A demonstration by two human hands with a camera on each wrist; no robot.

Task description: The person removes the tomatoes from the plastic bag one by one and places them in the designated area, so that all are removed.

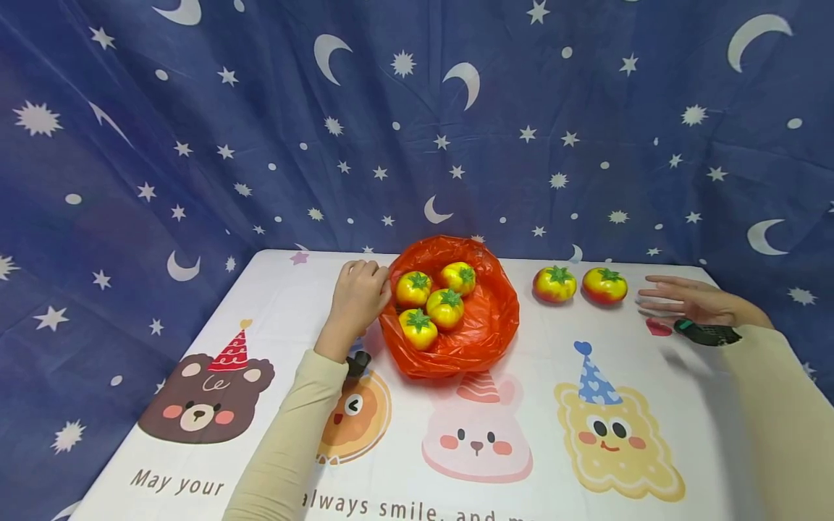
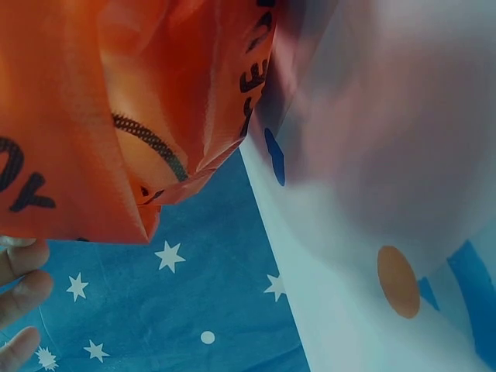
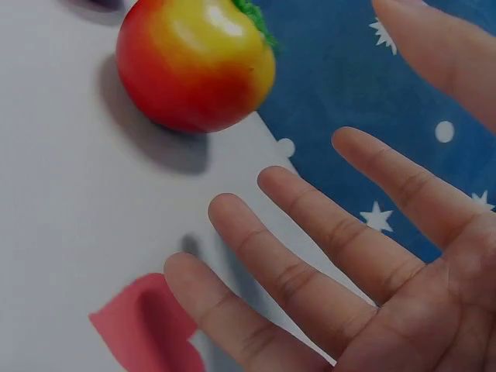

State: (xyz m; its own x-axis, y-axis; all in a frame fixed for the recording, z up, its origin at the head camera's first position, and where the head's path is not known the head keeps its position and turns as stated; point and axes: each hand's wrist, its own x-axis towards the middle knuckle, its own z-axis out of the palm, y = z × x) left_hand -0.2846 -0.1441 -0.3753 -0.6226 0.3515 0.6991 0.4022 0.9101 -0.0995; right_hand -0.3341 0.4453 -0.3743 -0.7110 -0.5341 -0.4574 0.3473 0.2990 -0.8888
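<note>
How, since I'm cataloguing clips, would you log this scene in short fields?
Container: red plastic bag, mouth open, on a white tablecloth
Inside: four yellow tomato-like fruits with green tops
Outside: two red-and-yellow fruits, side by side, right of the bag
Left hand: grips the bag's left rim
Right hand: fingers spread, beside the rightmost fruit, not touching it
Backdrop: blue, with white stars and moons

A blue curtain (image 1: 495, 174) sweeps from eight o'clock over twelve to three, dotted with white moons (image 1: 182, 274) and stars (image 1: 402, 64). In front of it, towards six, stands a table (image 1: 287, 311) under a white cloth, printed with a brown bear (image 1: 224, 427) at eight, a pink animal (image 1: 477, 463) near five, a yellow biscuit (image 1: 619, 463) at four; the light looks soft and even
</note>
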